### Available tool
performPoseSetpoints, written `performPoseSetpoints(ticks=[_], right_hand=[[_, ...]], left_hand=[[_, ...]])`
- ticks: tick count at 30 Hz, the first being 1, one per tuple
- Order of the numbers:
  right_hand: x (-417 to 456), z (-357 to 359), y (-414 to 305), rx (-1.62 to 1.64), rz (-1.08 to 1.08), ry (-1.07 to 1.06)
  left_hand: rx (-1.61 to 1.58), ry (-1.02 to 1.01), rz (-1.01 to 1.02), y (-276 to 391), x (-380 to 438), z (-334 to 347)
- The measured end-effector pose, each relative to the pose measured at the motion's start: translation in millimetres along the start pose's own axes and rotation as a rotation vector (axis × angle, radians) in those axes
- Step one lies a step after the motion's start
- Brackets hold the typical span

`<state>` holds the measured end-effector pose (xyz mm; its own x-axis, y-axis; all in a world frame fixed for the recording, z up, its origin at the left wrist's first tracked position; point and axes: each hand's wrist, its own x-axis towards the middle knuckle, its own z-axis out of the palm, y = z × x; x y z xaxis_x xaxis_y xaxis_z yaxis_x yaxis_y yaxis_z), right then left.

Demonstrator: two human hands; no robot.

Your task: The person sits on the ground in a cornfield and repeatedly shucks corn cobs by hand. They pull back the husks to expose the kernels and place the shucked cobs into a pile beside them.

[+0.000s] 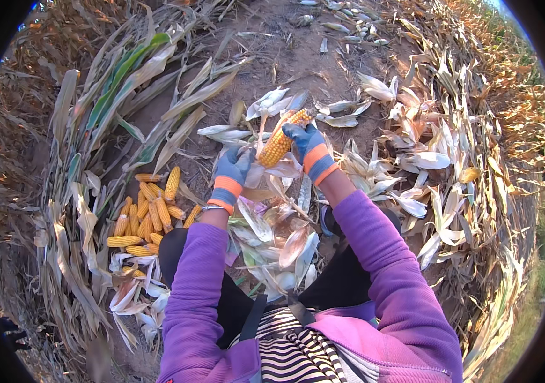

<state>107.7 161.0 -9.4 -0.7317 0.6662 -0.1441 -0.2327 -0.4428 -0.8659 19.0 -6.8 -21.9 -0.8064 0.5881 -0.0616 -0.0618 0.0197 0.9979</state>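
A yellow ear of corn (278,144) is held slanting up to the right in front of me, its kernels bare and dry husk leaves hanging at its lower end. My right hand (305,140), in a blue-grey and orange work glove, grips its upper end. My left hand (234,165), gloved alike, is closed around the husk and the base beside the ear. A heap of husked corn ears (150,215) lies on the ground to the left. Loose corn husks (272,244) cover the ground between my legs.
Dry corn stalks (114,91) are piled in a curve at the left, more stalks (487,230) along the right. Husks (428,160) lie scattered right of my hands, with one ear of corn (469,174) among them. Unhusked-looking ears or husks (358,24) lie on the soil far ahead.
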Motion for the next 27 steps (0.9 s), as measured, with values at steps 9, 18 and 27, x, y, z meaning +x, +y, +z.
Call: performPoseSetpoints(ticks=[9, 18, 27], right_hand=[[1.8, 5.7, 11.4, -0.144, -0.021, 0.047], [-5.8, 11.1, 15.2, -0.127, 0.022, 0.016], [-12.1, 14.8, 5.8, -0.073, 0.050, -0.009]], left_hand=[[0.362, -0.101, 0.065, -21.6, -11.3, 10.8], [0.371, -0.145, -0.089, -0.3, -22.8, 16.8], [0.319, -0.206, -0.175, -33.7, -17.2, 11.3]])
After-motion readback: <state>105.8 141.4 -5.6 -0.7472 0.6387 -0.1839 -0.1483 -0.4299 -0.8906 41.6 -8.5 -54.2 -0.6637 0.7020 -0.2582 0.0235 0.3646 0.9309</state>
